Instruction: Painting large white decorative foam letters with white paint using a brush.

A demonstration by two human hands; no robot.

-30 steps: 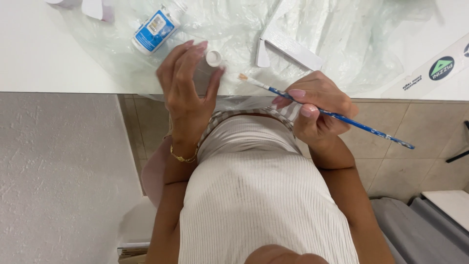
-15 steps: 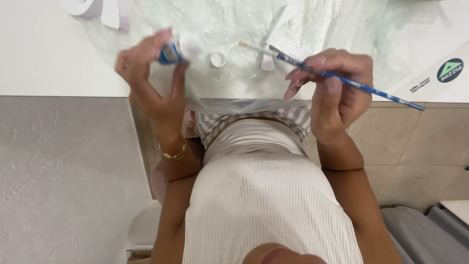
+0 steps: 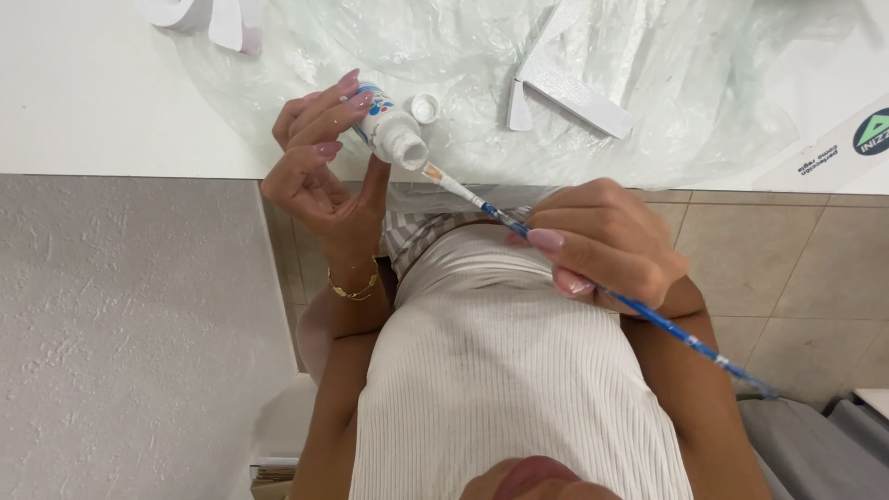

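From the head camera, the person's left hand [image 3: 319,171] is clenched around a small white paint bottle [image 3: 387,128] with a blue label, holding it tilted just over the near edge of the white table [image 3: 93,102], its open neck pointing down and toward the body. The bottle's little white cap [image 3: 425,107] lies off to the side on the clear plastic sheet [image 3: 648,56] that covers the table, just beside the bottle's mouth. The right hand [image 3: 602,243] grasps a thin blue-handled paintbrush [image 3: 639,310] in a pen grip — fingers pinched low on the shaft, the long handle trailing out past the wrist. The pale bristle tip meets the bottle's opening, touching or nearly so; whether it is inside the neck cannot be told.

To do this loading well, the bottle is probably best kept at a gentle slope, so that paint comes to the lip without running over onto the white ribbed top [image 3: 519,370] directly beneath. Only the bristles should go in — a slow turn of the brush would likely coat them evenly, and a wipe on the rim sheds any excess.

Further back on the sheet lie white card pieces [image 3: 574,88], well apart from both hands. A roll of white tape [image 3: 176,11] sits at the far left edge.
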